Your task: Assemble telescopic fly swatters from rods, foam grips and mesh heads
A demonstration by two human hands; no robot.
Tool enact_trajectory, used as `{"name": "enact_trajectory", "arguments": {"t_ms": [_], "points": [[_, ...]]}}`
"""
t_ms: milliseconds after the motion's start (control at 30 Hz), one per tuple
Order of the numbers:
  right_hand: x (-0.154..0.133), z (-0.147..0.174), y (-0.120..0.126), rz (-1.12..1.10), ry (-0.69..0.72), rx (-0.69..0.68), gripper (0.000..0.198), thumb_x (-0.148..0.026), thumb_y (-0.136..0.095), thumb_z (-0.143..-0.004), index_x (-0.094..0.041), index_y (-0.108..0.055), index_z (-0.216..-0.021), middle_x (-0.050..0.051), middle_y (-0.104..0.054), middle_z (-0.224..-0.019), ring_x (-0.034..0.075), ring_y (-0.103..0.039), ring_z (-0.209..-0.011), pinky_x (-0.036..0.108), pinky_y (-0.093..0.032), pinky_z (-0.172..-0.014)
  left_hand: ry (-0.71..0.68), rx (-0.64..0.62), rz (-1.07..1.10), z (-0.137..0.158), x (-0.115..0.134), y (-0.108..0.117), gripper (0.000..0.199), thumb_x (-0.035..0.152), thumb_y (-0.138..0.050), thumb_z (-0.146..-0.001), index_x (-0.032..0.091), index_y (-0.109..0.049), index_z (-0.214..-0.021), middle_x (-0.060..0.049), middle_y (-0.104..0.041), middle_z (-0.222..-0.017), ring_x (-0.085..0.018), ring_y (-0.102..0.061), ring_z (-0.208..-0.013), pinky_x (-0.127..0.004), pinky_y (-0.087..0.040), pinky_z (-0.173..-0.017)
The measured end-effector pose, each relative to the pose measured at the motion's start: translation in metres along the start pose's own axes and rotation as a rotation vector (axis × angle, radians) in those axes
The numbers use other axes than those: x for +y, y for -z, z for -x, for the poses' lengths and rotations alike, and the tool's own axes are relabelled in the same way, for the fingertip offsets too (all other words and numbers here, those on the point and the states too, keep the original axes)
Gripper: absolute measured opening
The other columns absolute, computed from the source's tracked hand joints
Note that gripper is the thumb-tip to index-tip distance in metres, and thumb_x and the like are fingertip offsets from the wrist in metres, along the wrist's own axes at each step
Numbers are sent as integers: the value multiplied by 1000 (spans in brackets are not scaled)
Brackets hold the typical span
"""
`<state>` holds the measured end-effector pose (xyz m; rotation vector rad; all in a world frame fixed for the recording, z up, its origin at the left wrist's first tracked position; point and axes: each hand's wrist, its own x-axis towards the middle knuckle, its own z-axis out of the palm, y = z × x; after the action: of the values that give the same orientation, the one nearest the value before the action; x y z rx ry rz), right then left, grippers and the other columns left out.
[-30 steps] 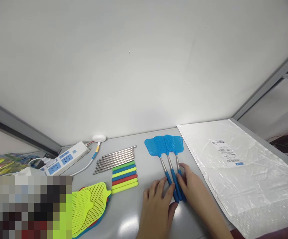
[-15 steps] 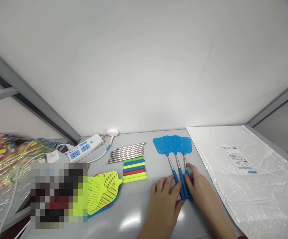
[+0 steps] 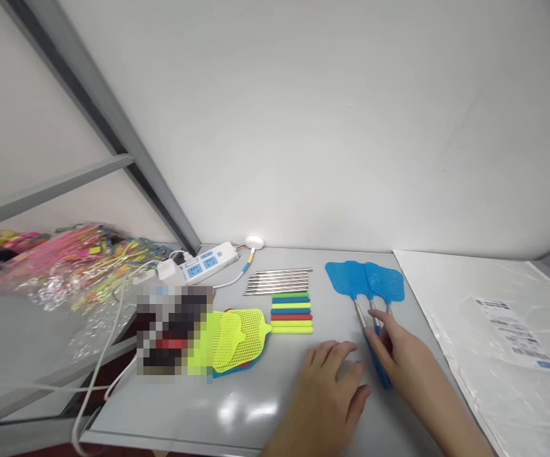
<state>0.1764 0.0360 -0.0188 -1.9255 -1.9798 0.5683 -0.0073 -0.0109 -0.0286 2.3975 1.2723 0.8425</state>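
Three blue fly swatters [image 3: 347,277] lie side by side on the grey table, their heads overlapping and their metal shafts pointing toward me. My right hand [image 3: 405,355] rests over the middle and right handles, thumb and forefinger curled around the shaft area; it hides most of those two handles. The left swatter's blue handle [image 3: 380,365] shows just beside the thumb. My left hand [image 3: 320,397] hovers left of the handles, fingers apart and nothing in it. Left of the swatters lie several metal rods [image 3: 278,280] and a row of coloured handle sleeves [image 3: 292,316].
Yellow swatter heads [image 3: 248,333] sit stacked over red and blue ones at left, partly pixelated. Behind them are a power strip [image 3: 212,261] with white cables and a white puck-shaped device [image 3: 254,242]. Bagged colourful goods [image 3: 89,254] fill the left side. A white plastic package [image 3: 465,285] lies right.
My view has swung left, so everything sits farther right. My left hand has come off the swatter handles and moved left. My right hand stays at the handles.
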Motion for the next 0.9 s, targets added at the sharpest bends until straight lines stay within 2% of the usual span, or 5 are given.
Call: {"name": "enact_trajectory", "arguments": {"t_ms": [167,300,567,733,900], "points": [[-48,-26,9,256,264,-128,39,-40,-37,-97,-26,-53,-129,8,-72,-96,27,-69,-80,33,-45,-61,45,207,-67,36,-31,56,24,13,-54,-91,22,-61,-112,-5,-64,-118,-23,-54,-106,-39,-42,-91],[-87,-81,5,358,450,-200,34,-37,-37,-98,-26,-59,-122,8,-73,-100,24,-68,-82,29,-43,-61,206,328,-199,79,-66,76,31,10,-53,-91,22,-58,-119,-8,-62,-119,-24,-53,-109,-41,-41,-92],[-148,-180,-50,444,676,-254,25,-26,-47,-95,-22,-70,-103,9,-70,-102,21,-66,-84,26,-40,-61,358,477,-255,108,-78,72,29,12,-52,-90,25,-63,-112,-8,-62,-119,-25,-53,-109,-43,-41,-92],[-148,-195,-66,480,735,-293,17,-25,-54,-92,-22,-70,-95,7,-70,-94,19,-65,-78,26,-40,-61,375,567,-212,98,-69,64,22,16,-56,-88,27,-68,-103,-7,-66,-115,-25,-53,-106,-42,-40,-91],[-142,-197,-65,521,742,-237,16,-17,-50,-91,-15,-65,-93,13,-67,-95,23,-62,-90,28,-41,-70,317,465,-304,80,-60,53,17,24,-59,-89,29,-69,-102,-5,-64,-123,-26,-51,-108,-44,-36,-93]]}}
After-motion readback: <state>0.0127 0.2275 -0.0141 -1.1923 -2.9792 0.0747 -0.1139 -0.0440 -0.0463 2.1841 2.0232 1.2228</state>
